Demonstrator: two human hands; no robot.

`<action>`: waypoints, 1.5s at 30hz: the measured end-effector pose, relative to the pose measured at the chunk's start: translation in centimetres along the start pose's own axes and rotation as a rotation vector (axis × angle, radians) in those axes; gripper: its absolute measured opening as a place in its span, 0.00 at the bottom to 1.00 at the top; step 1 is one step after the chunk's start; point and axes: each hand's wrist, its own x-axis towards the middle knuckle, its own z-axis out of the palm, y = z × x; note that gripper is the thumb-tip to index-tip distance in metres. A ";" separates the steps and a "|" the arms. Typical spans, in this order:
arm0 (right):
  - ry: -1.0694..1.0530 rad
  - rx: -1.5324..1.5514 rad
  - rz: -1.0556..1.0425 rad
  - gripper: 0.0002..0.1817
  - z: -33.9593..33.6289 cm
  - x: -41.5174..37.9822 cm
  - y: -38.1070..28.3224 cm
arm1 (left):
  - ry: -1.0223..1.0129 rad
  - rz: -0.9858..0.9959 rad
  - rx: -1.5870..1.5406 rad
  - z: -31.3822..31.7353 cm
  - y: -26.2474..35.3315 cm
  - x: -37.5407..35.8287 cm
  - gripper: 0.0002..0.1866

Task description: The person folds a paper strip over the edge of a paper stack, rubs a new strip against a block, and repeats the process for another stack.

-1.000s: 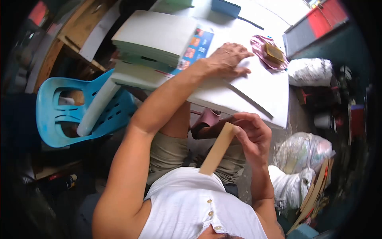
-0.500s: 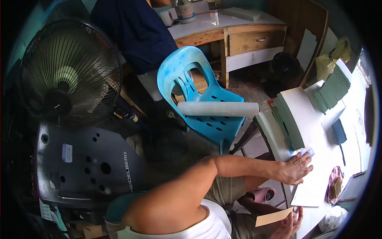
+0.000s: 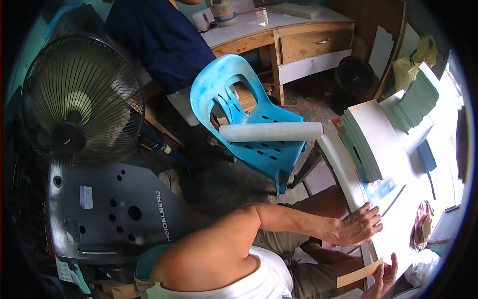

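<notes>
My left hand (image 3: 361,225) lies palm down at the near edge of the white table (image 3: 393,264). Its fingers are stretched over white paper, and I cannot make out anything gripped beneath them. Lower down, my right hand (image 3: 384,280) pinches one end of a narrow tan card strip (image 3: 358,274). The strip sticks out over my lap, beside the table edge. Beyond my left hand is a blue printed sheet (image 3: 382,188), partly under a stack of pale green-edged paper (image 3: 362,144).
A blue plastic chair (image 3: 259,154) bears a white roll (image 3: 271,132). Left are a fan (image 3: 79,104) and a dark Heidelberg panel (image 3: 114,209). A person in a navy shirt (image 3: 164,45) is by the desk (image 3: 279,30). More paper stacks (image 3: 418,99) and a pink bag (image 3: 422,224) lie right.
My left hand has drawn back toward me, baring more of the blue printed sheet. My right hand has shifted right with the tan strip. The view has turned slightly.
</notes>
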 end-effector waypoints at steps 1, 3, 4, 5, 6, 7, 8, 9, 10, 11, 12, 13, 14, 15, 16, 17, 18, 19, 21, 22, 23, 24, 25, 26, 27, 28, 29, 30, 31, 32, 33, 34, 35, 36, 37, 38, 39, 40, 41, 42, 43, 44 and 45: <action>0.020 -0.021 -0.067 0.28 0.3 -0.5 -0.1 | 0.001 -0.003 0.013 0.1 0.2 0.1 0.26; 0.061 -0.065 -0.206 0.25 1.0 -1.9 -0.7 | 0.139 0.010 -0.172 -0.4 1.6 0.0 0.26; 0.081 -0.088 -0.273 0.24 1.5 -2.8 -1.2 | 0.206 0.014 -0.266 -1.0 2.4 -0.1 0.25; 0.098 -0.112 -0.337 0.23 2.0 -3.6 -1.6 | 0.134 0.022 -0.631 -1.7 2.7 0.1 0.25; 0.116 -0.139 -0.398 0.22 2.3 -4.4 -2.0 | 0.006 -0.116 -1.070 -2.0 3.6 -0.1 0.24; 0.046 -0.430 -0.493 0.14 1.9 -5.1 -2.9 | -0.172 -0.155 -1.341 -1.7 4.0 -0.2 0.23; 0.025 -0.335 -0.559 0.13 2.3 -5.6 -3.6 | -0.360 -0.190 -1.606 -1.4 4.4 -0.2 0.23; 0.004 -0.238 -0.625 0.11 3.1 -6.1 -4.6 | -0.561 -0.357 -1.893 -1.1 5.0 -0.7 0.23; -0.013 -0.139 -0.694 0.10 3.6 -6.1 -5.4 | -0.656 -0.376 -1.938 -1.2 5.1 -1.0 0.22; -0.037 -0.090 -0.729 0.09 3.9 -5.9 -6.2 | -0.762 -0.391 -1.975 -1.4 4.9 -1.2 0.21; -0.037 -0.141 -0.745 0.09 3.6 -5.9 -6.3 | -0.869 -0.407 -2.012 -1.7 5.0 -1.4 0.20; -0.041 -0.189 -0.760 0.08 3.3 -5.7 -6.3 | -0.801 -0.473 -2.073 -2.5 5.3 -1.5 0.18; -0.047 -0.234 -0.779 0.08 3.0 -5.3 -6.1 | -0.745 -0.417 -2.079 -2.4 5.0 -1.4 0.17; -0.049 -0.225 -0.831 0.13 2.8 -4.8 -5.3 | -0.686 -0.360 -2.087 -2.3 4.7 -1.3 0.17; -0.050 -0.157 -0.782 0.15 2.3 -4.9 -4.7 | -0.624 -0.302 -2.097 -2.3 4.7 -1.1 0.16; -0.051 -0.085 -0.736 0.17 2.0 -4.9 -4.1 | -0.617 -0.388 -2.069 -2.4 4.4 -0.7 0.16; -0.054 -0.005 -0.696 0.19 2.2 -4.7 -3.9 | -0.644 -0.343 -1.929 -2.9 3.7 -0.1 0.15; -0.038 0.142 -0.637 0.24 2.5 -4.6 -3.8 | -0.662 -0.300 -1.790 -3.4 3.1 0.5 0.14; -0.082 0.077 -0.501 0.24 2.0 -5.2 -4.4 | -0.669 -0.226 -1.548 -4.8 3.0 1.4 0.13; -0.104 0.047 -0.436 0.24 1.9 -5.2 -4.6 | -0.660 -0.149 -1.426 -4.8 2.7 1.9 0.14; -0.112 -0.241 -0.268 0.24 1.0 -5.1 -4.4 | -0.649 -0.073 -1.310 -4.4 2.5 2.6 0.14; -0.118 -0.235 -0.275 0.23 0.6 -4.8 -4.1 | -0.641 0.008 -1.194 -4.1 2.5 3.2 0.14; -0.115 -0.230 -0.283 0.22 0.4 -4.3 -3.9 | -0.573 0.041 -1.079 -3.9 2.7 3.6 0.14; -0.113 -0.227 -0.287 0.22 0.3 -4.2 -4.1 | -0.517 0.067 -1.006 -4.3 2.5 4.1 0.13; -0.023 -0.168 -0.434 0.18 -1.0 -2.4 -0.2 | -0.465 0.094 -0.939 -5.2 1.9 4.8 0.12; 0.112 -0.103 -0.468 0.09 -0.8 -2.6 -0.6 | -0.425 0.130 -0.896 -5.8 1.8 5.4 0.11; 0.181 -0.101 -0.513 0.11 -1.0 -2.4 -0.1 | -0.443 0.072 -0.904 -5.8 1.2 6.0 0.11; 0.231 -0.049 -0.468 0.10 -1.2 -2.5 -0.8 | -0.440 0.060 -0.923 -5.9 0.5 6.7 0.10; 0.282 0.006 -0.425 0.10 -1.4 -2.4 -1.5 | -0.397 0.019 -1.117 -6.3 0.5 8.0 0.09; 0.333 0.063 -0.384 0.10 -1.6 -2.3 -2.1 | -0.417 0.114 -0.906 -7.3 0.1 9.9 0.08; 0.347 0.189 -0.394 0.10 -1.5 -1.8 -3.2 | -0.390 0.141 -0.853 -7.3 -0.2 11.4 0.08; 0.234 0.194 -0.401 0.09 -2.6 -0.7 -4.0 | -0.486 0.038 -0.765 -8.1 0.1 13.5 0.07; 0.228 0.250 -0.374 0.08 -2.9 0.1 -4.7 | -0.481 0.033 -0.762 -7.5 -0.2 15.1 0.06; 0.254 0.306 -0.372 0.06 -3.3 1.2 -4.6 | -0.465 0.012 -0.737 -6.7 -0.3 16.7 0.06; 0.232 0.312 -0.379 0.05 -4.3 2.6 -4.4 | -0.463 0.015 -0.692 -5.8 -0.1 18.5 0.05; 0.283 0.290 -0.366 0.06 -5.3 4.0 -3.8 | -0.443 0.016 -0.635 -4.9 0.0 20.4 0.04; 0.321 0.268 -0.368 0.06 -6.1 5.4 -3.4 | -0.436 0.025 -0.621 -3.7 0.1 22.0 0.05; 0.355 0.244 -0.369 0.06 -6.9 6.7 -2.9 | -0.464 -0.034 -0.655 -2.5 0.1 23.6 0.08; 0.358 0.239 -0.352 0.07 -7.8 8.2 -2.3 | -0.473 -0.065 -0.643 -1.3 0.3 24.9 0.10; 0.359 0.239 -0.331 0.08 -8.6 9.5 -1.4 | -0.485 -0.099 -0.628 -0.1 0.6 26.0 0.12; 0.352 0.228 -0.305 0.09 -9.3 10.8 -1.0 | -0.487 -0.101 -0.618 1.3 0.4 26.9 0.13; 0.352 0.243 -0.255 0.09 -9.7 11.9 -0.5 | -0.486 -0.100 -0.608 2.7 0.3 27.7 0.13; 0.353 0.256 -0.216 0.10 -10.2 13.1 -0.2 | -0.495 -0.140 -0.597 3.5 0.4 28.3 0.13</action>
